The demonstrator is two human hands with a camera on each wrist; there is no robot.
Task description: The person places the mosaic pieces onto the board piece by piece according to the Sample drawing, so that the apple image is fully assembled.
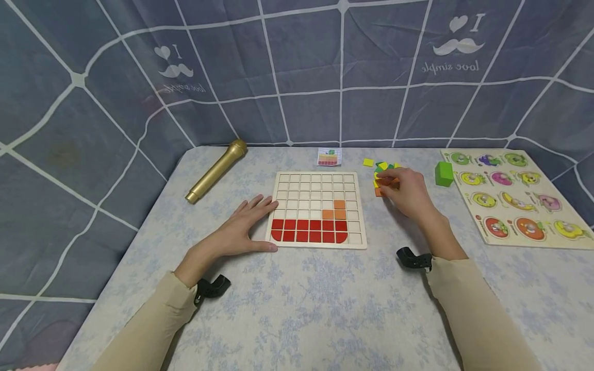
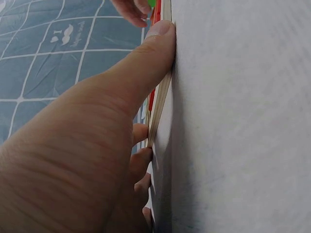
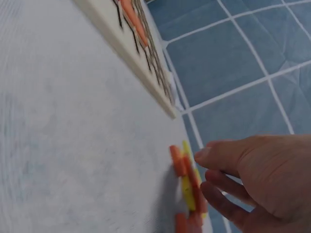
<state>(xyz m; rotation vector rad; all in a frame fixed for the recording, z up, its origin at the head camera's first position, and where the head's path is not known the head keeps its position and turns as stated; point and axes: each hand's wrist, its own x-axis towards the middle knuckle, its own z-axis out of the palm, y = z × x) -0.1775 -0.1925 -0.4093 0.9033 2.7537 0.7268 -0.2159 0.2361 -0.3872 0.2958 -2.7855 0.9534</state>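
A white grid board (image 1: 303, 190) lies flat in the middle of the table. Dark red tiles (image 1: 308, 231) fill most of its two front rows, and several orange tiles (image 1: 340, 205) sit above their right end. My left hand (image 1: 236, 229) rests spread at the board's left side, thumb (image 2: 160, 36) on its front edge and fingers along the left edge. To the board's right, my right hand (image 1: 410, 193) reaches over a small pile of yellow, green and orange tiles (image 3: 187, 184). Its thumb and fingertips are right beside the tiles, parted from each other, and partly cover the pile in the head view.
Behind the board lies a small picture card (image 1: 329, 156). A gold microphone (image 1: 217, 171) lies at the back left. On the right are a green block (image 1: 444, 174) and a fruit puzzle board (image 1: 520, 198). A blue-grey checked curtain (image 1: 306, 72) hangs behind the table.
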